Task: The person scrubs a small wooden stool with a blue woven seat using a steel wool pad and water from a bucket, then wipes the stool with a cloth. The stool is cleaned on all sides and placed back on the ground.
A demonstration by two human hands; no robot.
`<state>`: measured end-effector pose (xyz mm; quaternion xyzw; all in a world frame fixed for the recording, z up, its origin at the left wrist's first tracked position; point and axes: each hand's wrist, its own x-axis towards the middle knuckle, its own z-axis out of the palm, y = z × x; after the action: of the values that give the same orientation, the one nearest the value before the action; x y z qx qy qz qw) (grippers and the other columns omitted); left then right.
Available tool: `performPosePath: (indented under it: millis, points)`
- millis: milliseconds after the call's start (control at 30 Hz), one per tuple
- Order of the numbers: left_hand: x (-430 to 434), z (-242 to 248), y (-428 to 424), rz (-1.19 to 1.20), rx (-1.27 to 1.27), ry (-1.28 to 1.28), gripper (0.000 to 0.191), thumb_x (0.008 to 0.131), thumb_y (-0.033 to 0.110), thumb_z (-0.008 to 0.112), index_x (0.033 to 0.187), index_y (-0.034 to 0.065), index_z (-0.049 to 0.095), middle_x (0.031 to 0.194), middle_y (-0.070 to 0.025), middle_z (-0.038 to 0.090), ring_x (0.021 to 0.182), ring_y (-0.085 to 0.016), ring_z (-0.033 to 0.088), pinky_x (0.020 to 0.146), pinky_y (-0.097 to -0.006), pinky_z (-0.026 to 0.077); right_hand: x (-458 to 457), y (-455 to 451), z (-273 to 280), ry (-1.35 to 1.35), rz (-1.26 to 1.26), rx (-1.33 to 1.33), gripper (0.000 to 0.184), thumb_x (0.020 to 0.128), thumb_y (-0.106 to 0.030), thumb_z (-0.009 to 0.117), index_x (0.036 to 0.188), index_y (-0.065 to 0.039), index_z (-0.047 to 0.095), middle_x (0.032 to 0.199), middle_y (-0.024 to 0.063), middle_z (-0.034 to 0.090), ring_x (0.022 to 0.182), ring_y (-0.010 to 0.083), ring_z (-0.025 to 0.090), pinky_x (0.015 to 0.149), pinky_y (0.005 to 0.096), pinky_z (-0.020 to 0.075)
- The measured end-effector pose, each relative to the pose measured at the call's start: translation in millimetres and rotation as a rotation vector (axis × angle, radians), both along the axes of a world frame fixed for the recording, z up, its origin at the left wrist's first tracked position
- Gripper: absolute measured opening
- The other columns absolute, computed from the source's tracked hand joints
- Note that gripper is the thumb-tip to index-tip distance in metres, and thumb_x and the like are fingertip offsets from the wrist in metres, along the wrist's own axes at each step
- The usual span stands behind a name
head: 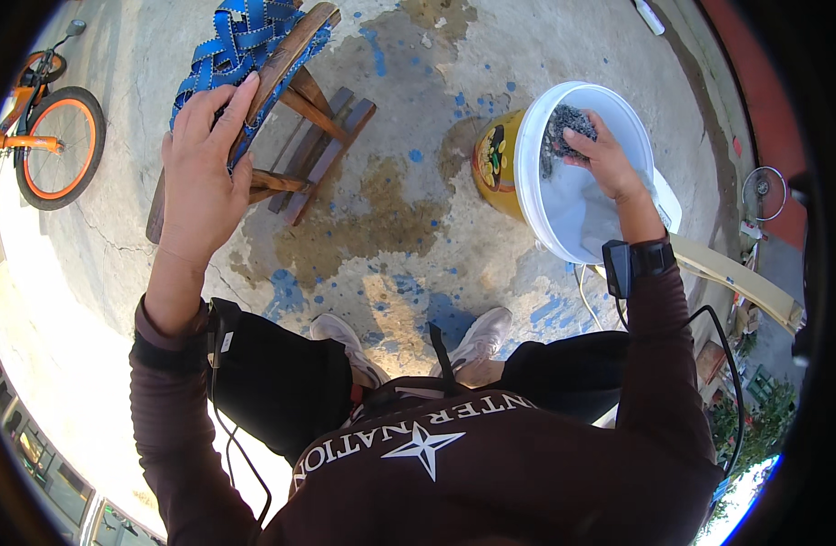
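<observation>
On the left, my left hand (203, 157) grips the edge of a wooden folding stool (291, 51), which is tipped over. Blue straps (237, 41) are woven across its seat, and its crossed legs point to the right. My right hand (602, 153) is inside the mouth of a plastic bucket (530, 184), white within and yellow with a printed picture outside. Between its fingers is a dark grey scouring pad or cloth (571, 126). Greyish-white matter, perhaps suds or cloth, lies inside the bucket. The fingertips of my left hand lie partly beyond the stool's edge.
Wet patches and blue spots mark the concrete floor (390, 211). A bicycle with an orange-rimmed wheel (63, 147) stands at the far left. My shoes (482, 334) are below the stool and bucket. A pale curved bar (732, 269) and a cable lie right of the bucket.
</observation>
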<state>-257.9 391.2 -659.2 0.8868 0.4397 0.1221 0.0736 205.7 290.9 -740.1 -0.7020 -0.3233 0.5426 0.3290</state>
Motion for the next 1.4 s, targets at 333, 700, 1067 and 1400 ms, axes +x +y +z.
performPosePath:
  millis: [333,700,1067,1400]
  points:
    - [14,2,-10,0.075,-0.040,0.027,0.074,0.072,-0.003,0.065,0.139,0.0209,0.044,0.125,-0.0048,0.046,0.123,-0.027,0.042,0.098,-0.0568,0.031,-204,44,-77,0.833,-0.325,-0.146,0.040,0.091,-0.018,0.049,0.129,-0.004,0.046,0.111,0.0087,0.057,0.092,0.0217,0.056,0.072,0.0373,0.0468]
    - [27,4,-20,0.047,-0.045,0.033,0.066,0.073,-0.005,0.061,0.135,0.0134,0.050,0.124,-0.0076,0.049,0.122,-0.029,0.043,0.102,-0.0482,0.026,-251,106,-222,-0.699,0.553,0.626,0.021,0.074,-0.004,0.061,0.090,-0.010,0.073,0.092,0.0107,0.051,0.092,0.0306,0.048,0.081,0.0372,0.0440]
    - [26,2,-18,0.007,-0.004,0.027,0.067,0.070,-0.007,0.060,0.135,0.0092,0.050,0.123,-0.0083,0.049,0.123,-0.030,0.043,0.103,-0.0467,0.025,-252,114,-221,-0.916,0.379,0.652,0.021,0.072,-0.005,0.060,0.087,-0.012,0.073,0.087,0.0061,0.052,0.091,0.0275,0.049,0.080,0.0356,0.0439]
    - [26,2,-19,0.020,-0.038,-0.006,0.066,0.071,-0.007,0.060,0.134,0.0085,0.050,0.124,-0.0082,0.049,0.122,-0.030,0.043,0.103,-0.0483,0.023,-255,111,-214,-0.768,0.606,0.634,0.017,0.073,-0.005,0.058,0.084,-0.010,0.071,0.083,0.0084,0.052,0.088,0.0295,0.050,0.078,0.0377,0.0435]
